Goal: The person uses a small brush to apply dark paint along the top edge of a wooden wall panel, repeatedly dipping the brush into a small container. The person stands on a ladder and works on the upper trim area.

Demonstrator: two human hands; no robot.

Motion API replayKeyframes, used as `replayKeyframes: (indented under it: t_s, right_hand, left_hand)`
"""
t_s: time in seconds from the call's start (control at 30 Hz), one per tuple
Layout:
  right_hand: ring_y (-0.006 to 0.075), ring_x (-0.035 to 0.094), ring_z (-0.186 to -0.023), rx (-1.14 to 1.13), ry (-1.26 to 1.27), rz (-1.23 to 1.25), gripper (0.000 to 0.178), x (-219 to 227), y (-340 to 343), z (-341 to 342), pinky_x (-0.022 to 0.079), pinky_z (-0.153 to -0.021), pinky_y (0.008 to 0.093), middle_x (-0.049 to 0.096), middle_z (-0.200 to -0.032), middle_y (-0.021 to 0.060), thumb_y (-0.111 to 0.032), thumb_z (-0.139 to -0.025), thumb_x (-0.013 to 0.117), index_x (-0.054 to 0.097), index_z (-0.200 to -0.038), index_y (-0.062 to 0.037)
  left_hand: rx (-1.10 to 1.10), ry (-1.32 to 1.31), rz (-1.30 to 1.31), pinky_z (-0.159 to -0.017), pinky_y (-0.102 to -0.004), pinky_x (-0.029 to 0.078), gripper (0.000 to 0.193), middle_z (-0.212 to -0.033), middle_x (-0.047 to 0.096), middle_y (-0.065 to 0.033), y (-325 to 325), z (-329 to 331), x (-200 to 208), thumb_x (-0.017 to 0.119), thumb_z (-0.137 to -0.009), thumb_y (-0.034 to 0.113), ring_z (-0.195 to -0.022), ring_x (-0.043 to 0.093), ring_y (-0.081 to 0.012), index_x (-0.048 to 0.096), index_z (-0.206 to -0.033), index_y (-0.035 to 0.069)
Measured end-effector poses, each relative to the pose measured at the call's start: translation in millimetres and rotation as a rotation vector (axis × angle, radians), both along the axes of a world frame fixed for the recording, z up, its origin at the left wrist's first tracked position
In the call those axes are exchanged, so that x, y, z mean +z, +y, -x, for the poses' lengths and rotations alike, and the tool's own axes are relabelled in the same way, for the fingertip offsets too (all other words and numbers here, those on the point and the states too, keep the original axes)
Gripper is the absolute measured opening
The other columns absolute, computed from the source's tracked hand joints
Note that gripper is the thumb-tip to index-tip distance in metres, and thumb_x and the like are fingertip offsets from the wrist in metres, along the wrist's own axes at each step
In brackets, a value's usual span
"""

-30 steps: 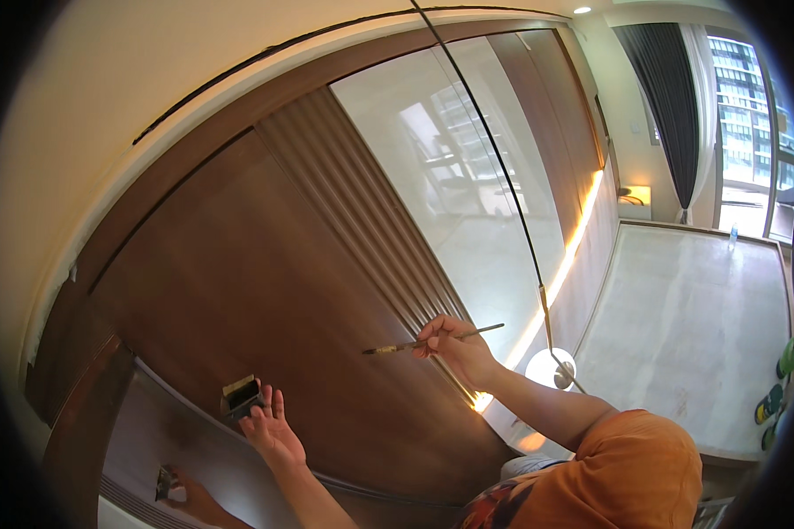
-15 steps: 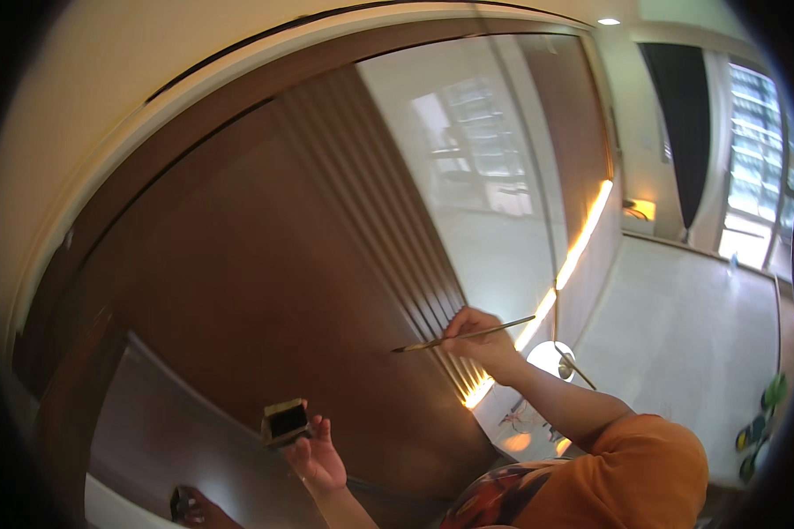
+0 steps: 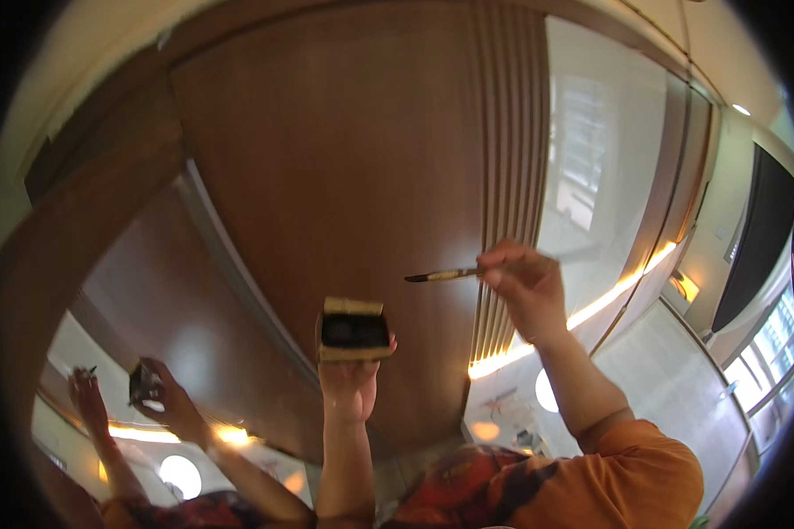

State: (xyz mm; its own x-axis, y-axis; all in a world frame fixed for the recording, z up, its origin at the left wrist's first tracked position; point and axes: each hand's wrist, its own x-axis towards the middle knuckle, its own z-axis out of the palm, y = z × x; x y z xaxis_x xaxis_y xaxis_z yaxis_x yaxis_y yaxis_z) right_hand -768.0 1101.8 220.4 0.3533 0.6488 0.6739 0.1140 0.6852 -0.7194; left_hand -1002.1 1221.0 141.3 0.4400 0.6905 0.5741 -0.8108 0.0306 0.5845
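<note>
My left hand (image 3: 351, 388) holds up a small box with tan edges (image 3: 355, 355) from below, fingers closed round its underside. Its opening faces me and the inside is dark; I cannot make out what it contains. To the right and higher, my right hand (image 3: 529, 286) pinches a thin paintbrush (image 3: 441, 276) between thumb and fingers. The dark tip points left, above and to the right of the box, apart from it. Much of the handle is hidden behind the hand. Behind both hands stands a brown wood panel (image 3: 326, 176); neither hand visibly touches it.
A glossy reflecting panel (image 3: 185, 282) at the left mirrors my hands and the box. Right of the brown panel run vertical slats (image 3: 512, 132) and a shiny pale panel (image 3: 626, 115). A lit strip (image 3: 622, 286), a pale surface (image 3: 679, 361) and a dark curtain (image 3: 759, 238) lie further right.
The view has turned, and the slats now stand more upright. The box has come up and closer, its opening facing me more. The brush is higher, nearly level; both hands keep their hold.
</note>
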Motion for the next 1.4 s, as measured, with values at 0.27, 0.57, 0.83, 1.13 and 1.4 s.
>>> replayKeyframes:
  t_s: [0.27,0.57,0.83,1.13,1.4]
  right_hand:
    - [0.0173,0.063,-0.097,0.061,-0.294,-0.010,0.011,28.2,18.0,24.5,0.050,-0.089,0.0337,0.065,-0.102,0.0088,-0.007,-0.100,0.062,0.065,-0.108,-0.0002]
    - [0.0176,0.061,-0.086,0.122,-0.631,0.045,0.007,44.9,32.7,26.2,0.047,-0.081,0.0329,0.065,-0.094,0.0082,-0.006,-0.098,0.063,0.065,-0.099,0.0005]
    - [0.0216,0.064,-0.082,0.180,-0.741,0.043,0.008,50.3,39.8,31.7,0.049,-0.075,0.0339,0.066,-0.091,0.0109,-0.005,-0.097,0.064,0.066,-0.099,0.0023]
    - [0.0226,0.066,-0.085,0.149,-0.706,0.084,0.007,48.7,36.5,29.0,0.051,-0.077,0.0348,0.067,-0.093,0.0116,-0.004,-0.097,0.063,0.066,-0.100,0.0018]
    - [0.0203,0.069,-0.094,0.067,-0.722,0.047,0.009,64.7,36.9,25.5,0.053,-0.083,0.0352,0.073,-0.100,0.0093,-0.004,-0.095,0.069,0.073,-0.103,-0.0013]
  left_hand:
    - [0.009,0.059,0.029,-0.091,-0.0374,0.060,0.095,-0.125,0.064,-0.0111,0.9,-5.4,-1.7,0.083,-0.074,-0.009,-0.109,0.068,-0.0242,0.035,-0.154,0.006]
    - [0.056,0.146,0.013,-0.094,-0.0355,0.059,0.096,-0.127,0.062,-0.0083,2.6,-1.5,-1.4,0.085,-0.072,-0.007,-0.113,0.066,-0.0187,0.035,-0.153,0.004]
    - [0.102,0.212,-0.021,-0.098,-0.0372,0.058,0.096,-0.130,0.061,-0.0082,-2.1,0.0,8.4,0.086,-0.073,-0.005,-0.118,0.064,-0.0194,0.035,-0.154,0.004]
    - [0.142,0.186,0.059,-0.097,-0.0375,0.058,0.087,-0.125,0.063,-0.0077,-2.2,-3.6,-3.8,0.088,-0.072,-0.003,-0.115,0.066,-0.0201,0.042,-0.145,0.006]
    - [0.188,0.013,0.107,-0.093,-0.0380,0.059,0.064,-0.117,0.067,-0.0077,-4.8,-1.8,8.6,0.086,-0.081,0.004,-0.105,0.070,-0.0221,0.051,-0.135,0.009]
